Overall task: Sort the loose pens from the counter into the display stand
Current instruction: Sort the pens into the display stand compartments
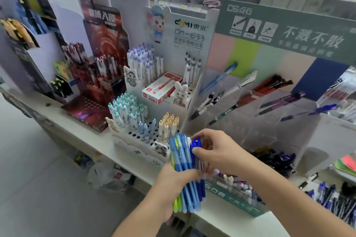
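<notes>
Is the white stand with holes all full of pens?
No. The white stand has many bare holes in its front rows, beside the yellow-capped pens.

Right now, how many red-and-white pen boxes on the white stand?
1. The red-and-white pen box lies tilted on the middle tier of the white stand, between the purple-capped pens and the rabbit figure. Others may be hidden behind pens.

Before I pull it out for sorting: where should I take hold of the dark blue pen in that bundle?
Pinch the dark blue pen at its cap end from above. It stands upright in the bundle the left hand grips mid-barrel, so only the top is free; the right hand is already there.
</notes>
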